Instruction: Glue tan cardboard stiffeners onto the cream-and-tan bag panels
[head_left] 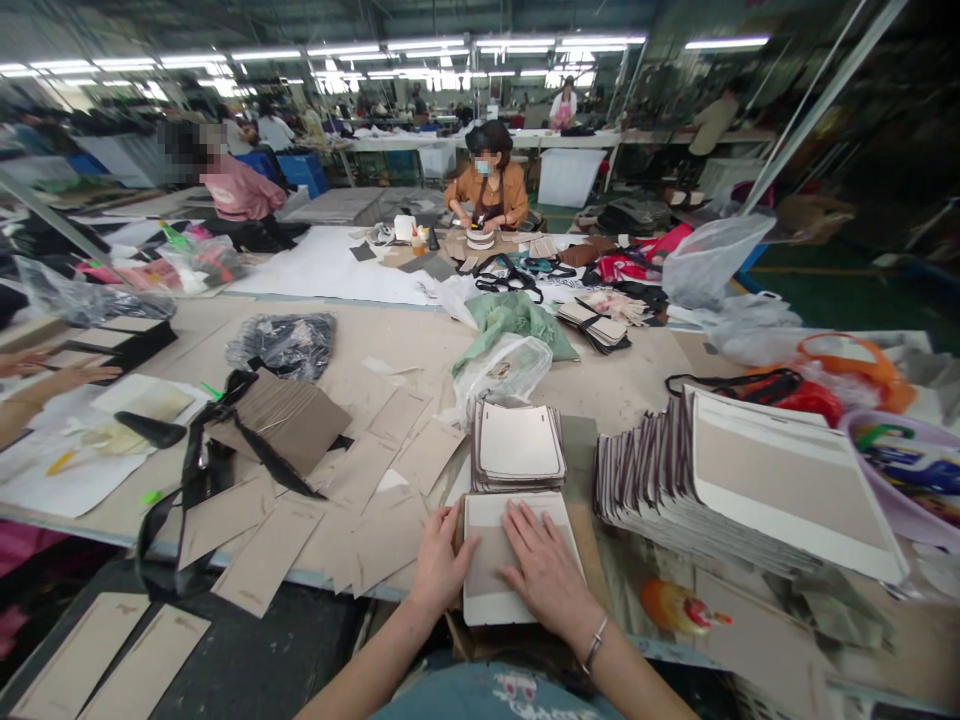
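A flat beige-and-white panel point(486, 590) with rounded corners lies at the table's front edge before me. My right hand point(547, 565) rests flat on its right half, fingers stretched out. At the panel's left edge is my left hand point(441, 560), fingers extended and the thumb reaching over the edge. Just beyond stands a stack of cream panels point(520, 440) with dark edges. To the right leans a long row of larger beige-and-white panels point(780, 470). Loose beige pieces point(390, 535) overlap on the left side, close to my left hand.
A bottle with orange contents point(679, 607) lies at front right, near a lilac basin point(862, 440). Plastic bags point(506, 365) sit behind the cream stack. A strapped brown bundle point(289, 420) is at left. A co-worker's hands point(64, 375) are at far left; another person point(491, 190) sits opposite.
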